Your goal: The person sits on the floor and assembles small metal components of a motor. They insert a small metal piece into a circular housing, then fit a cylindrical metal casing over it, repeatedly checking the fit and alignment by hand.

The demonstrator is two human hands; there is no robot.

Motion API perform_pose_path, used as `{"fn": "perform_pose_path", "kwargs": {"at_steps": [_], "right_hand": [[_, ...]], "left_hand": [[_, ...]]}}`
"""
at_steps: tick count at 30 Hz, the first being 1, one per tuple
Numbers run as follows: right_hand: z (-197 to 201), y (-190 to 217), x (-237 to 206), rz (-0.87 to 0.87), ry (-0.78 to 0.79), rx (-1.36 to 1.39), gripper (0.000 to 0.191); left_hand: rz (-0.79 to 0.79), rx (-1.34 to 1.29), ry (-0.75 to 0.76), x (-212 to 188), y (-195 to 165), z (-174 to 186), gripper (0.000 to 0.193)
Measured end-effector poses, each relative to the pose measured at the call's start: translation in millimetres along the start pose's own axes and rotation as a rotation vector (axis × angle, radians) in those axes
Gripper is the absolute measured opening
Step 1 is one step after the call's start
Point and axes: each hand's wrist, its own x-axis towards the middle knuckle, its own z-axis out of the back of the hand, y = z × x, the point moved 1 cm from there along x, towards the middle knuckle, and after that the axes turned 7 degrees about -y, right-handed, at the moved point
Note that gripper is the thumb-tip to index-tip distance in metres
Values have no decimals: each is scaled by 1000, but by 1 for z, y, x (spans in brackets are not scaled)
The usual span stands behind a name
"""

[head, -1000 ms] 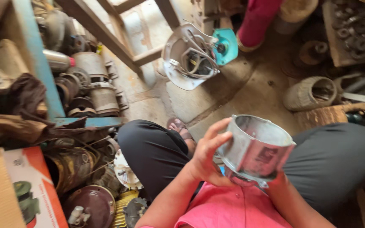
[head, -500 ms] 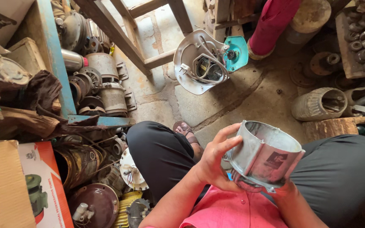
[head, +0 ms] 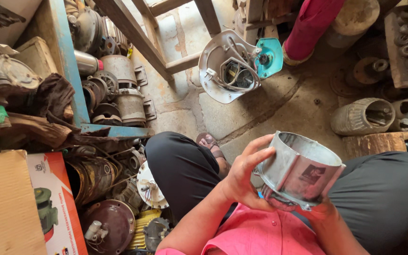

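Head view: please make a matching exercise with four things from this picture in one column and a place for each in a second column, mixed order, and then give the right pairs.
Things:
1. shiny metal cylinder housing
2. round cover with wires and a teal part
3. ribbed grey motor casing
4. cardboard box with red side

Places:
A. lying on its side on the floor at the right
B. at the lower left corner
C. held between the left hand and the right hand, above the lap
D. on the floor beside the wooden frame, top middle

Pairs: 1-C, 2-D, 3-A, 4-B
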Motion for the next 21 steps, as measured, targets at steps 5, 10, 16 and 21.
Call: {"fn": "perform_pose_path", "kwargs": {"at_steps": [5,10,16,21], "right_hand": [[-2,2,-5,-50,76,-43,75],[-1,3,-8,-75,102,-64,75],[-1,5,-6,-66,88,-55,76],[-1,5,-6,-73,97,-67,76]], "left_hand": [[-19,29,1,-2,4,0,111],[-43,23,25,-3,9,-1,112],[-35,27,12,-3,8,-2,112],[-9,-6,-11,-3,9,-2,111]]}}
